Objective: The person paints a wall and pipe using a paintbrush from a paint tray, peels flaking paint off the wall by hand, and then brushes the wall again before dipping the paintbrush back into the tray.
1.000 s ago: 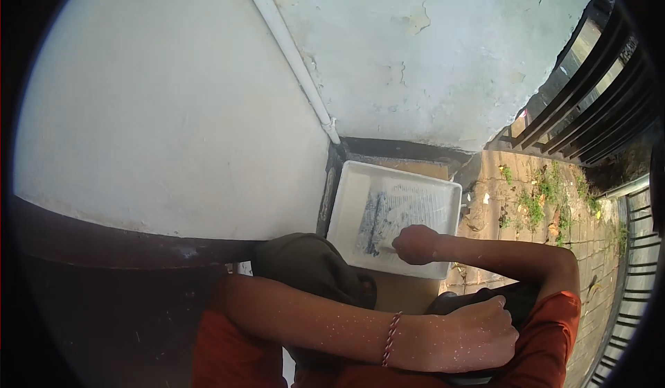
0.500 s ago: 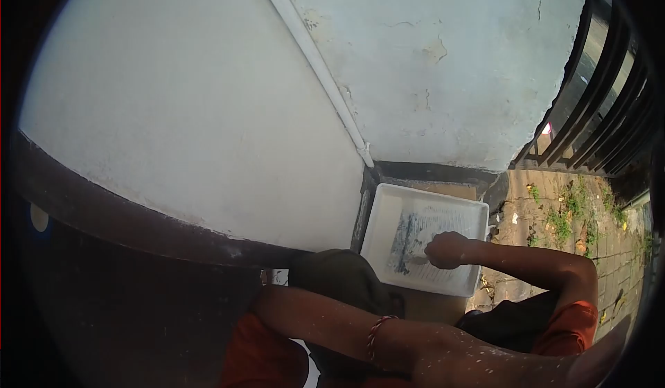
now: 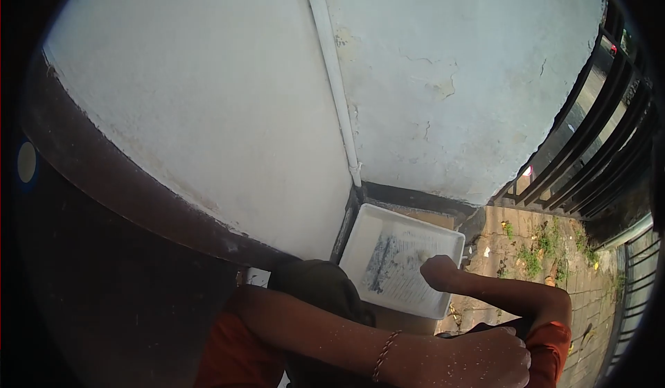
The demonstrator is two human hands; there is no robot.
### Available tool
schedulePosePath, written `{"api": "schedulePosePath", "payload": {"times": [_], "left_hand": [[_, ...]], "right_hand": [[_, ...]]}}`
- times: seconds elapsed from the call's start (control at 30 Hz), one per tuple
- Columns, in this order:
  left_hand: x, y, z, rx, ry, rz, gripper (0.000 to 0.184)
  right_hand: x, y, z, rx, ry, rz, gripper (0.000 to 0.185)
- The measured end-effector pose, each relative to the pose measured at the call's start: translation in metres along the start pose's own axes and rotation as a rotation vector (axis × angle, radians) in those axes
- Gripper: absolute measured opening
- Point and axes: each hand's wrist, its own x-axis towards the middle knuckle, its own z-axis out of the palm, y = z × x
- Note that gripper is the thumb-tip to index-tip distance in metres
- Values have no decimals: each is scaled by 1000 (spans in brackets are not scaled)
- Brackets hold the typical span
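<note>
Orange-red on both arms, and here come the details!

I'm wearing 2 orange-red sleeves, the left sleeve (image 3: 239, 352) and the right sleeve (image 3: 552, 343), both ending above bare forearms. Around my left wrist runs 1 thin bracelet (image 3: 386, 355), twisted in red and pale strands. Pale specks dot my left forearm (image 3: 325, 329) and bare left hand (image 3: 485, 360); dark olive cloth (image 3: 312, 287) covers my leg, and my right hand (image 3: 440, 274) is bare too!

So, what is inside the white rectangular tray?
The tray shows dark smears and parallel ridges; whatever lies beneath the bare right hand is covered and cannot be seen.
</note>
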Motion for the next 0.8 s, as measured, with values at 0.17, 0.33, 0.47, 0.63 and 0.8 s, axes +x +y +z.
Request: {"api": "schedulePosePath", "payload": {"times": [0.17,0.33,0.47,0.63,0.8], "left_hand": [[-11,4,10,371,-213,86,18],[-17,7,28,394,-289,-33,19],[-20,10,47,423,-462,-129,15],[-20,13,63,492,-602,-185,20],[-23,13,64,530,-620,-203,20]], "right_hand": [[0,-21,-25,217,-110,-3,22],[3,21,-22,241,183,123,20],[-1,42,3,174,75,172,21],[-1,25,-6,169,67,130,18],[9,42,-16,187,-165,88,20]]}}
